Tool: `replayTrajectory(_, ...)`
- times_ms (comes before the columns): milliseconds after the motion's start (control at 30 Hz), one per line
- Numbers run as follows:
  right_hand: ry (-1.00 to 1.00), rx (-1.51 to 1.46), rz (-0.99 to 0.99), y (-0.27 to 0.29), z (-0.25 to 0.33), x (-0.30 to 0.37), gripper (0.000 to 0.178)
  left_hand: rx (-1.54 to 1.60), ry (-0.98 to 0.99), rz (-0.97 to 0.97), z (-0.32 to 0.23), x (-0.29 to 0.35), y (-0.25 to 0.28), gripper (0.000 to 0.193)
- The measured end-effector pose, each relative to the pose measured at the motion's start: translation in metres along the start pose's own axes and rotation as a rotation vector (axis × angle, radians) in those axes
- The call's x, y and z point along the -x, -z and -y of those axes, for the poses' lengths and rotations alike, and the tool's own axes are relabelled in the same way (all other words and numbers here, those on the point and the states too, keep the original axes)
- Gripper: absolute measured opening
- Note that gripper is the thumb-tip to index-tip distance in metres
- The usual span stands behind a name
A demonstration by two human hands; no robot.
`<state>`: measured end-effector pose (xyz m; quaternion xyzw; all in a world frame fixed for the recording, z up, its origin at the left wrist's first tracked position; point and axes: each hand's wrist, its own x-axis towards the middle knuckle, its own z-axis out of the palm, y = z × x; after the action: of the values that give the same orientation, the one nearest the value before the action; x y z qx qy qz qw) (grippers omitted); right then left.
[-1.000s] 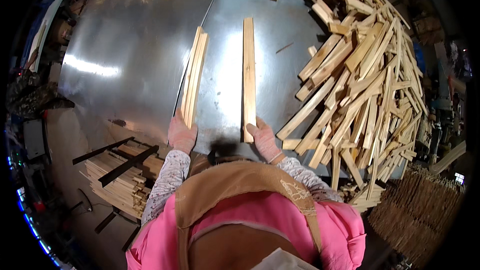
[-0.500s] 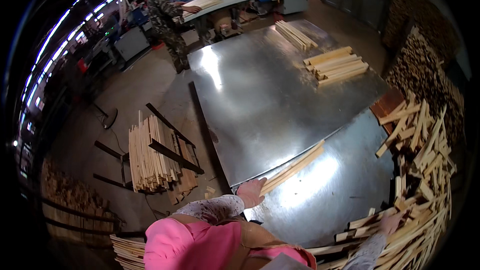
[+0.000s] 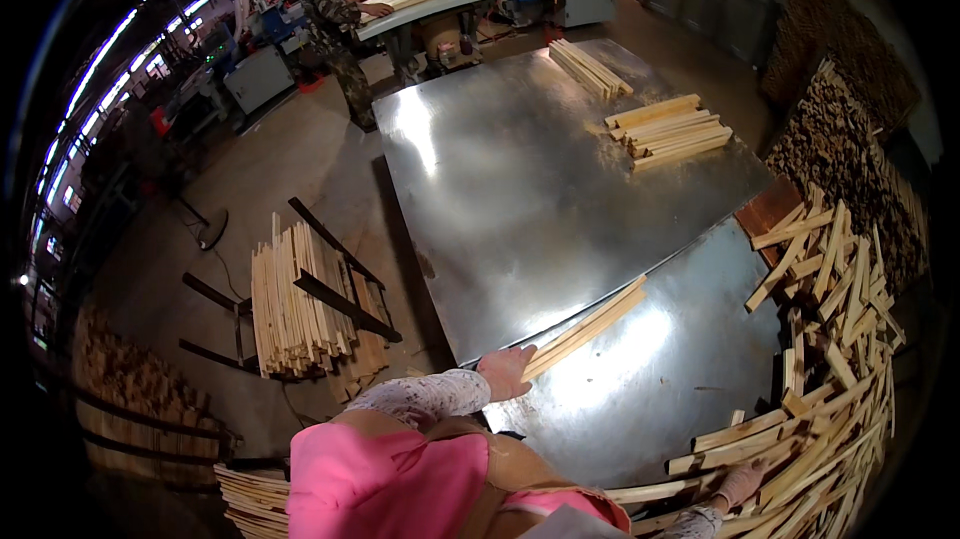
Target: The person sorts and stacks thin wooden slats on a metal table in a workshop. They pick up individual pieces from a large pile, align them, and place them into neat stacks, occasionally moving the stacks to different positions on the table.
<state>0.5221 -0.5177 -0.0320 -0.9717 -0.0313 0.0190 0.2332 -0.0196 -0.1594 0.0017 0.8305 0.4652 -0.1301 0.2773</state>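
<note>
Left hand [image 3: 507, 373] is clamped on the near end of a few long, pale wooden strips [image 3: 588, 327], which lie beside the seam of the shiny grey metal worktop [image 3: 500, 209]. Right hand [image 3: 742, 482] touches the jumbled heap of pale wooden sticks [image 3: 850, 409]; whether it grips one, I cannot tell. Any stick is best drawn out lengthwise, since crossing pieces could snag. Farther off stand a dark metal rack [image 3: 345, 304] and a person in camouflage clothing [image 3: 330, 19].
</note>
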Motion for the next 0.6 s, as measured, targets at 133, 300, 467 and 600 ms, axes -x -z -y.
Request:
replayTrajectory(133, -0.129, 0.206, 0.031, 0.028, 0.05, 0.051, 0.076, 0.005, -0.025, -0.128, 0.011, -0.001, -0.024, 0.073)
replayTrajectory(300, -0.295, 0.342, 0.108, 0.026, 0.076, 0.04, 0.072, 0.005, -0.011, -0.067, 0.002, 0.003, -0.008, 0.072)
replayTrajectory(467, -0.191, -0.447, 0.327, 0.022, 0.057, 0.006, 0.04, 0.03, -0.083, -0.164, 0.018, 0.004, -0.02, 0.071)
replayTrajectory(600, 0.071, -0.765, 0.352, -0.042, 0.079, 0.155, 0.047, 0.054, -0.054, -0.079, 0.022, 0.012, -0.014, 0.07)
